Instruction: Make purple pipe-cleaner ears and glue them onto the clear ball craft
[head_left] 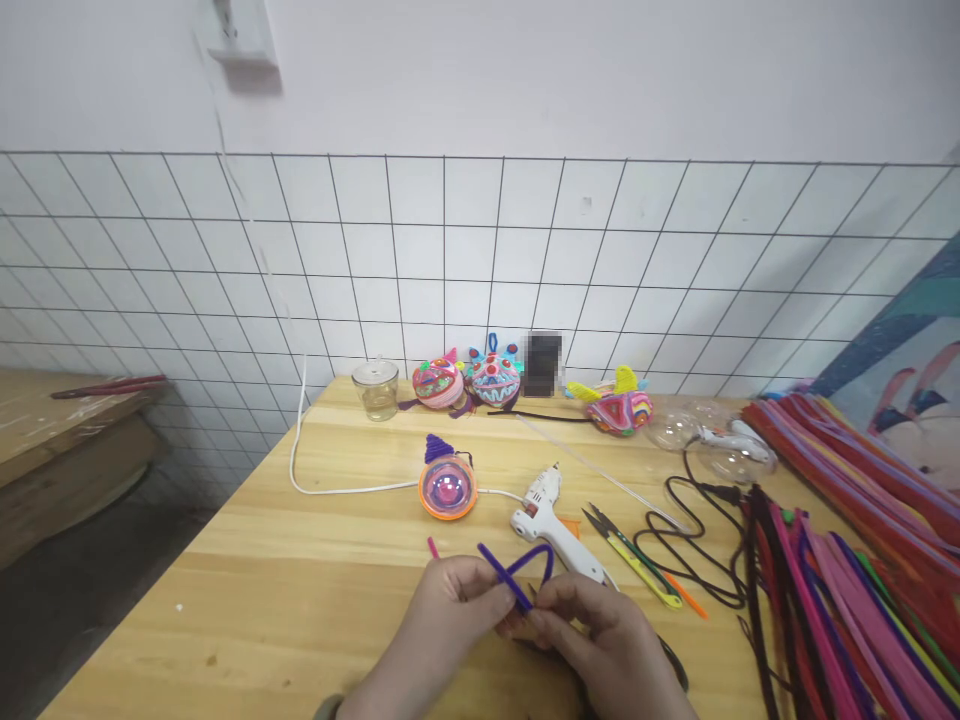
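Both hands meet low in the middle of the view, pinching a purple pipe cleaner (pixel 525 567) bent into a loop. My left hand (pixel 442 625) grips one end of it, and a pink stub pokes out beside its fingers. My right hand (pixel 600 635) grips the other end where the strands cross. Just beyond them lies a white glue gun (pixel 551 515). A clear ball with an orange rim and a purple cone (pixel 447 485) rests on the wooden table (pixel 300 580) farther back.
Small scissors (pixel 622 545) and black cords (pixel 690 530) lie to the right, beside a large pile of coloured pipe cleaners (pixel 847 560). Along the tiled wall stand a glass jar (pixel 376 388), three colourful pipe-cleaner figures (pixel 495 378) and clear half-spheres (pixel 697 430).
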